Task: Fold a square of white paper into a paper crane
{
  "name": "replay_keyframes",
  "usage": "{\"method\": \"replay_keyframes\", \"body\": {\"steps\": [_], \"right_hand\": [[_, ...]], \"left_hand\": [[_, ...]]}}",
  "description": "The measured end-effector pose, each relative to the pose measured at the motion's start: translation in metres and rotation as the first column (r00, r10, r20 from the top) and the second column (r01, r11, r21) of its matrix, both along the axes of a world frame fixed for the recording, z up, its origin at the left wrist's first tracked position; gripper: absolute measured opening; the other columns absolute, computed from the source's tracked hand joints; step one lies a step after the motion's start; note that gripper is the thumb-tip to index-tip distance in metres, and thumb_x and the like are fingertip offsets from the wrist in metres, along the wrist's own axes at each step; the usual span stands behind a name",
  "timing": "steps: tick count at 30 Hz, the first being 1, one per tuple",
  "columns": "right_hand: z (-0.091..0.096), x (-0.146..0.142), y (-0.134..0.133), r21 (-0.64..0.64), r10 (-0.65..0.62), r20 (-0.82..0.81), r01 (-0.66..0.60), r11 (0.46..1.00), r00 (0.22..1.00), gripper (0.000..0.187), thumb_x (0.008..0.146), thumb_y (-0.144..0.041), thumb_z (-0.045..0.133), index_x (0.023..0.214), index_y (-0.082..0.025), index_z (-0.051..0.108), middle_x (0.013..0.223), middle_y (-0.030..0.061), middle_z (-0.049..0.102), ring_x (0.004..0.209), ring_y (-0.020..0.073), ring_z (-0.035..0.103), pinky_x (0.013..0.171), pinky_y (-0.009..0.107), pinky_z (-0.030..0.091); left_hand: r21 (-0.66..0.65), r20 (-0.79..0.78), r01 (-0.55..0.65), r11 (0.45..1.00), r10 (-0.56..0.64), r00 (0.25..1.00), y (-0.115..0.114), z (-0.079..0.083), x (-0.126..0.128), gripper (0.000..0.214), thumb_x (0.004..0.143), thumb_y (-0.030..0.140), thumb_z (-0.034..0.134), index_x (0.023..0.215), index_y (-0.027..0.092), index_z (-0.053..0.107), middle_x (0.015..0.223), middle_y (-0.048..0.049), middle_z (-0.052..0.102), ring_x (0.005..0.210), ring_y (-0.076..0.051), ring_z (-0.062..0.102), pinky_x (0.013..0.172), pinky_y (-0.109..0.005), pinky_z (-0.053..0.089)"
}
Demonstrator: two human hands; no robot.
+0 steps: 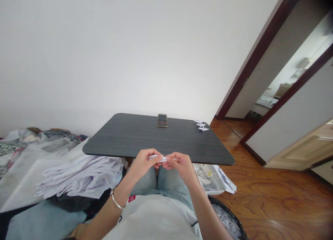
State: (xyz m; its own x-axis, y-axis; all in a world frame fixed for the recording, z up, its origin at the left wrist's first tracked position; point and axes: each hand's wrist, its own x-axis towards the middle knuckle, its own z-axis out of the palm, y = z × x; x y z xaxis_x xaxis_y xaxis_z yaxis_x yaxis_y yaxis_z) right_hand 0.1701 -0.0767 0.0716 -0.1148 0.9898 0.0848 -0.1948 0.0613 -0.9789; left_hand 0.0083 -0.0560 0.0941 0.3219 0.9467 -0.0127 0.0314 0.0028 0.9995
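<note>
Between my two hands is a small folded piece of white paper (pixel 163 159), held just off the near edge of the dark table (pixel 130 136). My left hand (pixel 147 162) pinches its left part between thumb and fingers. On the other side, my right hand (pixel 179 163) grips the right part the same way, the fingertips of both hands nearly meeting. The fingers hide much of the paper, so its exact folded shape cannot be made out. Several white folded paper cranes (pixel 202 126) stand in a row at the table's far right corner.
A dark phone-like rectangle (pixel 162 120) lies at the table's back edge. White cloth (pixel 83 176) and plastic bags are heaped at left. Below the table's right side are a white box (pixel 208 179) and a dark bin (pixel 229 221) of paper pieces. A doorway opens at right.
</note>
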Motion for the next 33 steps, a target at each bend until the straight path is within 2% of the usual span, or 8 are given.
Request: {"method": "replay_keyframes", "body": {"steps": [10, 15, 21, 27, 33], "right_hand": [[0.0008, 0.0003, -0.0011, -0.004, 0.015, -0.002, -0.015, 1.000, 1.000, 0.026, 0.069, -0.040, 0.071, 0.076, -0.015, 0.069, 0.065, 0.0061, 0.073, 0.058, 0.0155, 0.068, 0.057, 0.025, 0.055], [0.0014, 0.0055, 0.0004, -0.014, -0.011, 0.026, 0.011, 1.000, 1.000, 0.028, 0.069, -0.042, 0.070, 0.067, -0.015, 0.067, 0.062, 0.0056, 0.072, 0.053, 0.0141, 0.067, 0.053, 0.023, 0.053], [0.0010, 0.0053, 0.0007, -0.014, -0.026, 0.026, 0.027, 1.000, 0.999, 0.029, 0.070, -0.043, 0.069, 0.066, -0.014, 0.066, 0.061, 0.0051, 0.072, 0.052, 0.0137, 0.066, 0.051, 0.022, 0.053], [0.0007, 0.0029, -0.0002, 0.087, -0.065, -0.020, 0.067, 0.994, 0.998, 0.023, 0.068, -0.038, 0.072, 0.078, -0.017, 0.067, 0.067, 0.0038, 0.072, 0.062, 0.0161, 0.068, 0.061, 0.027, 0.055], [0.0013, 0.0016, -0.0025, 0.079, -0.103, -0.047, 0.106, 0.991, 0.994, 0.020, 0.068, -0.036, 0.073, 0.075, -0.018, 0.067, 0.069, 0.0036, 0.072, 0.067, 0.0178, 0.068, 0.064, 0.028, 0.055]], "left_hand": [[0.026, 0.011, -0.023, 0.999, 0.023, 1.000, 0.0005, -0.0008, -0.0032, 0.021, 0.065, 0.031, 0.068, 0.067, 0.010, 0.066, 0.057, -0.0029, 0.066, 0.050, -0.011, 0.058, 0.054, -0.022, 0.046], [0.032, 0.004, -0.064, 0.997, 0.064, 0.998, -0.0010, 0.0026, -0.0032, 0.018, 0.064, 0.029, 0.067, 0.067, 0.011, 0.066, 0.055, -0.0015, 0.065, 0.050, -0.012, 0.058, 0.054, -0.022, 0.046], [0.046, 0.004, -0.073, 0.996, 0.073, 0.997, -0.0023, 0.0043, -0.0023, 0.018, 0.064, 0.029, 0.067, 0.066, 0.011, 0.065, 0.054, -0.0013, 0.064, 0.049, -0.012, 0.057, 0.054, -0.023, 0.046], [0.069, 0.011, -0.078, 0.995, 0.077, 0.997, -0.0037, 0.0059, -0.0030, 0.021, 0.065, 0.032, 0.067, 0.066, 0.012, 0.065, 0.053, -0.0014, 0.064, 0.050, -0.013, 0.057, 0.054, -0.024, 0.046], [0.062, 0.030, -0.094, 0.994, 0.092, 0.995, -0.0049, 0.0083, -0.0015, 0.021, 0.065, 0.032, 0.067, 0.066, 0.012, 0.065, 0.056, -0.0015, 0.064, 0.052, -0.013, 0.057, 0.056, -0.024, 0.045]]}}
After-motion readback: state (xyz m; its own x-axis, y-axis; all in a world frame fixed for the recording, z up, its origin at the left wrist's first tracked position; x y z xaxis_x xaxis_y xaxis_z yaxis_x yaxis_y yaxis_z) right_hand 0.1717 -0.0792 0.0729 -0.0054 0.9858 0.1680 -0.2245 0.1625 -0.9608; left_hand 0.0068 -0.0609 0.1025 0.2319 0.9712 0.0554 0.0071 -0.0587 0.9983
